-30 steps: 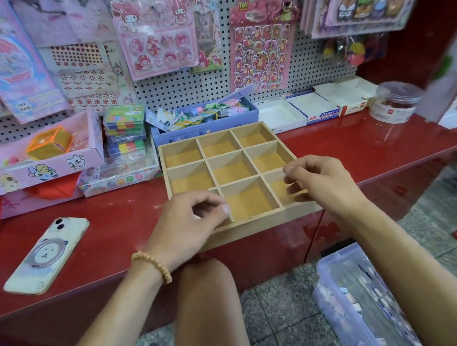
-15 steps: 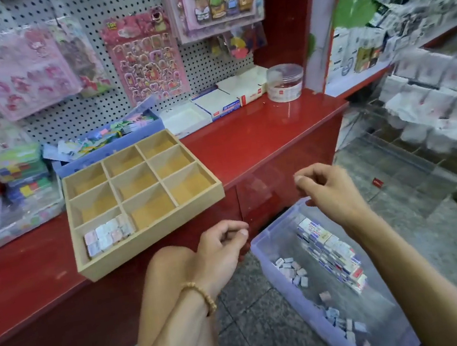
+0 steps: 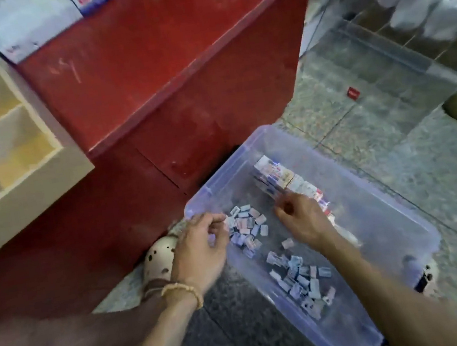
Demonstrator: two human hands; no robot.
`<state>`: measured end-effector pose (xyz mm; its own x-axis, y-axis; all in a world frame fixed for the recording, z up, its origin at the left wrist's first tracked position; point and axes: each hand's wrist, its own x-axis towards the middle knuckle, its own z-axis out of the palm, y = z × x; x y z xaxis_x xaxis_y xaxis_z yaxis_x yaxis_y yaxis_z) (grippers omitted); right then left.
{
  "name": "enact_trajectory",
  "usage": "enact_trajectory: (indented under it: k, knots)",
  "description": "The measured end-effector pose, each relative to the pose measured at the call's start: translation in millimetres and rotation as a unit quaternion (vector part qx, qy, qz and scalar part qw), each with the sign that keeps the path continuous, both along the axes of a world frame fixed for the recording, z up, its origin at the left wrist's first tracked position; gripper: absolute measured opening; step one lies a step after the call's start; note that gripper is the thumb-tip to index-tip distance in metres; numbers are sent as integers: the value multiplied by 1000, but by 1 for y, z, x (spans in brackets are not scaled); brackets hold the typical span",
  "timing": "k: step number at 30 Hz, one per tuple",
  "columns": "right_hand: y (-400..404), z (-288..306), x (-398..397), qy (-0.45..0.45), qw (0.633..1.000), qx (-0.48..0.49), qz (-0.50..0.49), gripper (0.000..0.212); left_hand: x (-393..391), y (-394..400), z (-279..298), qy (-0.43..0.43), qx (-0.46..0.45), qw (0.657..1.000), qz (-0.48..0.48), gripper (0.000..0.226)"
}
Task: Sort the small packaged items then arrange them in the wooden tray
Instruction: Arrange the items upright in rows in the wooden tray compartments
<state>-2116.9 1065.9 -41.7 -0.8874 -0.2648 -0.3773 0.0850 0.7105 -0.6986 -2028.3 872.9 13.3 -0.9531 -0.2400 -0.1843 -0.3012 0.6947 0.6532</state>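
Both hands were inside the clear plastic bin (image 3: 401, 224) on the floor. Left hand (image 3: 200, 251): fingers curled at the near-left heap of small packets (image 3: 246, 228), tips touching it; whether any packet was actually pinched could not be told through the blur. Right hand (image 3: 302, 221): fingers bent, tips at the row of stacked boxes (image 3: 276, 174) along the bin's far wall; grasp unclear. A second loose heap (image 3: 300, 283) lay toward the bin's near end. Wooden tray (image 3: 50, 158) sat at the red counter's (image 3: 163, 64) front edge, overhanging.

A red counter (image 3: 163, 64) stands beside a grey tiled floor (image 3: 366, 152).
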Motion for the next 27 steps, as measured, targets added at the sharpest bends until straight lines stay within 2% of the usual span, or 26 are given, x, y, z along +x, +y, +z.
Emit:
enact_trajectory:
  k: [3,6,10,13,17,19,23,27]
  knots:
    - [-4,-58,0,-11,998,37,57,12,-14,-4,-26,19,-97,993,-63,26]
    - [-9,-124,-1,-18,989,82,120,50,-31,-7,-61,1,-162,981,-109,29]
    - [-13,-183,4,67,965,107,229,81,-36,-4,-85,15,-227,964,-136,29]
    - [-18,-217,7,87,941,106,308,94,-37,2,-89,24,-244,963,-111,29]
    - [-34,-237,-10,114,932,102,328,100,-38,3,-93,38,-250,963,-97,25]
    - [-40,-241,-16,127,933,100,321,94,-37,3,-94,46,-249,963,-93,22]
    - [-46,-244,-13,206,937,96,264,57,-37,4,-95,51,-247,964,-90,21]
    - [-49,-240,-6,256,931,106,236,35,-36,4,-96,47,-246,964,-91,19]
